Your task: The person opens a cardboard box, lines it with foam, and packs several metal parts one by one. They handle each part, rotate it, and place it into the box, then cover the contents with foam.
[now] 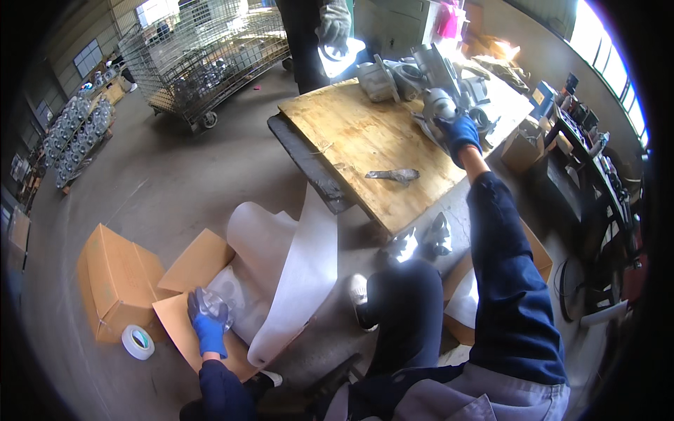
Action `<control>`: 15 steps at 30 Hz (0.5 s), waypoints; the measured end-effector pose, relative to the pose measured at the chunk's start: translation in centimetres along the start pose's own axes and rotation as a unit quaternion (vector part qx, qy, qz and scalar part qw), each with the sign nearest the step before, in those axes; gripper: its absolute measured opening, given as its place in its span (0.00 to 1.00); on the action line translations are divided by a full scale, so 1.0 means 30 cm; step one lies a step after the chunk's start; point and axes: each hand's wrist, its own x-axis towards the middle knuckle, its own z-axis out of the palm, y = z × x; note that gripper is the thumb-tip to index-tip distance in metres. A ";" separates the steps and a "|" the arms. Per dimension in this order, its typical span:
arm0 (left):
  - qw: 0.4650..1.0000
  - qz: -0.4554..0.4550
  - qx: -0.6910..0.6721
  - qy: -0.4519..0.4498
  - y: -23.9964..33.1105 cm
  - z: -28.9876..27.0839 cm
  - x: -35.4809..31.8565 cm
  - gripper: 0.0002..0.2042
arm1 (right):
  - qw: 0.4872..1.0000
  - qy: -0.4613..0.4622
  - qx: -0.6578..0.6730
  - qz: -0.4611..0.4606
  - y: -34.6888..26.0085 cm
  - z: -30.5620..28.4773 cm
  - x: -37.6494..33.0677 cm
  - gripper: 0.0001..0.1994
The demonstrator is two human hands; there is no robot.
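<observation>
My left hand (208,324), in a blue and grey glove, is down at an open cardboard box (175,316) on the floor. Its fingers curl around a shiny metal casting (226,300) at the box's inner edge, and part of that casting is hidden. A large white lining sheet (277,245) stands up out of the box. Stretched far forward, my right hand (460,135), gloved in blue, closes on a grey metal casting (441,105) at the far right of the wooden tabletop (351,151). Other castings (379,78) crowd around it.
A dark flat tool (393,175) lies on the tabletop. A person's gloved hand (333,28) shows beyond it. Castings (439,235) sit below the table, near my knee. A closed carton (119,281) and a tape roll (138,342) are at left; a wire cage cart (203,70) stands behind.
</observation>
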 end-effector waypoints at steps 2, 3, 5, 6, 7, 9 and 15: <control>0.994 0.069 -0.036 0.074 0.144 -0.067 0.086 0.41 | 0.997 -0.017 0.077 -0.028 0.066 -0.079 -0.054 0.33; 0.987 0.102 -0.057 0.111 0.227 -0.096 0.124 0.40 | 0.988 -0.038 0.146 -0.029 0.089 -0.125 -0.087 0.33; 0.972 0.157 -0.049 0.167 0.405 -0.215 0.162 0.39 | 0.942 -0.134 0.307 0.001 -0.093 -0.265 -0.261 0.22; 0.960 0.199 -0.093 0.174 0.530 -0.240 0.190 0.39 | 0.911 -0.199 0.358 0.034 -0.065 -0.344 -0.299 0.18; 0.946 0.234 -0.131 0.181 0.639 -0.272 0.195 0.38 | 0.869 -0.270 0.409 0.064 -0.039 -0.387 -0.331 0.15; 0.929 0.190 -0.288 0.132 0.818 -0.345 0.167 0.39 | 0.897 -0.106 0.185 -0.387 0.018 -0.354 -0.415 0.13; 0.693 0.029 -0.720 -0.037 0.960 -0.493 0.108 0.40 | 0.790 -0.014 0.219 -0.573 -0.210 -0.402 -0.791 0.31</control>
